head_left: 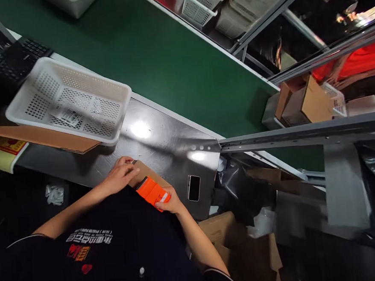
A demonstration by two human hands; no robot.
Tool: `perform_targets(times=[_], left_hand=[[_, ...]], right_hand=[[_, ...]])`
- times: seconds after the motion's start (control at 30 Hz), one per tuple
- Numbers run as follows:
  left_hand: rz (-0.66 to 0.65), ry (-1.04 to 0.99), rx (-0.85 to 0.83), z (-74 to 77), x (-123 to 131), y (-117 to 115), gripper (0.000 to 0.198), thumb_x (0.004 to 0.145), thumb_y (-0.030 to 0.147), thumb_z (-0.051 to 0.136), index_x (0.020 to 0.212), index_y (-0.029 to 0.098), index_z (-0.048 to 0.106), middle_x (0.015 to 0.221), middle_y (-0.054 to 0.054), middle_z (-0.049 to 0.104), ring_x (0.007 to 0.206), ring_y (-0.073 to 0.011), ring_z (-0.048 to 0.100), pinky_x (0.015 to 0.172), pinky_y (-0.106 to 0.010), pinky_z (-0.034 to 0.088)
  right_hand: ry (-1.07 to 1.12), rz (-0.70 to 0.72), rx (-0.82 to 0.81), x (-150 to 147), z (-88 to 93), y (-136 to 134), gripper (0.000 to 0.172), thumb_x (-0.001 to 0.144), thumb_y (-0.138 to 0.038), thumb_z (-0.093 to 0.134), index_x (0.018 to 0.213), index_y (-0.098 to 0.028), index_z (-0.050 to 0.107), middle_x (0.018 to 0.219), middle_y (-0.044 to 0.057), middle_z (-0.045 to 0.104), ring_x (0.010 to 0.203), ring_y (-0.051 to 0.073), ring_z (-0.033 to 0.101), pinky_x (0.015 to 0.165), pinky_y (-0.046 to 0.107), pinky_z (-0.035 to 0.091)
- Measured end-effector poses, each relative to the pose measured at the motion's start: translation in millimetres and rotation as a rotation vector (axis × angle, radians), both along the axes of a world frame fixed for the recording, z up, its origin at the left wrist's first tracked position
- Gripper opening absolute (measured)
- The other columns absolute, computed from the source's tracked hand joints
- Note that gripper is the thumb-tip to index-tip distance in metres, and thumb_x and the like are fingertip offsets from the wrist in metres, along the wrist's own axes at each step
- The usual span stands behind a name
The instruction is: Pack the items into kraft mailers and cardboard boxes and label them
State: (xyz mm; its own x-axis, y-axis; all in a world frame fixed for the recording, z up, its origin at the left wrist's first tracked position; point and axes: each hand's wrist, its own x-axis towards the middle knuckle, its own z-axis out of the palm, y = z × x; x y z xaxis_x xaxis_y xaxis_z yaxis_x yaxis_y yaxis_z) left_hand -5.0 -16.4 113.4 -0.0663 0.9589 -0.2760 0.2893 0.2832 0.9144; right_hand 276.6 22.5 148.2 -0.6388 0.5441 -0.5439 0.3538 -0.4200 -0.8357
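A small brown cardboard box (144, 171) lies at the near edge of the steel worktop (161, 138), right in front of my body. My left hand (121, 175) rests on its left end with the fingers curled over the top. My right hand (170, 203) grips an orange box-like item (152, 192) with a white stripe. That item is pressed against the near right side of the cardboard box. I cannot make out what the orange item is.
A white perforated basket (69, 101) with a label inside sits on flat cardboard (46, 137) at the left. A black phone (194, 188) lies right of my hands. Behind runs a green conveyor belt (155, 53). A keyboard (17, 58) is far left; cardboard boxes (242, 243) stand below right.
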Motion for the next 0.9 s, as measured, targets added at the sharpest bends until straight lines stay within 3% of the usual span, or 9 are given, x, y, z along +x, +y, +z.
perform_targets(times=[0.07,0.13,0.23,0.33,0.5,0.63,0.77,0.9], left_hand=[[-0.137,-0.002,0.010,15.8,2.5,-3.2,0.052,0.101,0.066,0.057,0.090,0.022,0.081,0.130,-0.013,0.065,0.127,-0.0296,0.064,0.116,-0.045,0.053],[-0.191,-0.016,0.013,24.7,6.1,-4.4,0.051,0.103,0.062,0.055,0.086,0.022,0.080,0.126,-0.012,0.066,0.118,-0.0263,0.068,0.109,-0.041,0.057],[-0.183,0.072,0.076,26.3,8.9,-4.4,0.046,0.107,0.051,0.051,0.083,0.021,0.077,0.125,-0.012,0.067,0.114,-0.0249,0.068,0.103,-0.039,0.058],[-0.171,0.320,0.215,20.5,4.6,-3.8,0.039,0.107,0.043,0.051,0.093,0.020,0.079,0.125,-0.015,0.070,0.115,-0.0287,0.067,0.102,-0.045,0.056],[-0.205,0.562,0.304,2.7,-15.7,0.8,0.045,0.110,0.041,0.043,0.093,0.019,0.078,0.112,-0.015,0.072,0.104,-0.0281,0.068,0.092,-0.044,0.053],[-0.103,0.647,0.234,-20.5,-35.9,5.9,0.045,0.108,0.042,0.043,0.089,0.018,0.076,0.109,-0.014,0.070,0.094,-0.0260,0.068,0.083,-0.039,0.052],[-0.050,0.625,0.069,-42.9,-51.2,7.7,0.042,0.108,0.043,0.045,0.096,0.018,0.077,0.111,-0.012,0.069,0.084,-0.0219,0.067,0.066,-0.032,0.045],[-0.023,0.517,0.039,-64.5,-61.4,11.2,0.040,0.107,0.045,0.046,0.094,0.020,0.074,0.109,-0.010,0.067,0.088,-0.0212,0.067,0.071,-0.029,0.046]], right_hand=[[0.010,0.001,0.001,0.5,0.1,1.9,0.055,0.060,-0.068,0.091,0.069,-0.019,0.067,0.061,0.001,0.060,0.054,0.013,0.046,0.051,0.028,0.037],[0.015,-0.002,0.001,0.6,0.1,3.6,0.055,0.060,-0.066,0.092,0.069,-0.019,0.067,0.062,0.000,0.059,0.055,0.012,0.045,0.051,0.028,0.037],[0.011,-0.006,-0.001,-0.5,0.6,4.5,0.056,0.060,-0.065,0.093,0.070,-0.017,0.067,0.062,-0.001,0.058,0.056,0.011,0.044,0.052,0.027,0.037],[-0.020,0.000,-0.006,-5.9,4.7,5.0,0.051,0.065,-0.062,0.091,0.076,-0.016,0.069,0.064,-0.002,0.059,0.058,0.011,0.045,0.054,0.026,0.037],[-0.127,0.052,0.050,-18.1,26.4,12.3,0.041,0.074,-0.053,0.090,0.086,-0.017,0.076,0.072,-0.001,0.064,0.064,0.014,0.050,0.061,0.027,0.040],[-0.267,0.110,0.138,-12.6,44.6,20.4,0.036,0.078,-0.054,0.085,0.078,-0.020,0.073,0.069,-0.002,0.060,0.065,0.014,0.048,0.059,0.026,0.037],[-0.361,0.122,0.153,-12.2,51.3,26.9,0.038,0.078,-0.054,0.083,0.072,-0.020,0.068,0.065,-0.003,0.057,0.061,0.013,0.045,0.056,0.026,0.034],[-0.431,0.114,0.141,-31.1,56.5,33.2,0.035,0.080,-0.054,0.082,0.087,-0.020,0.076,0.073,-0.002,0.067,0.067,0.015,0.055,0.062,0.026,0.039]])
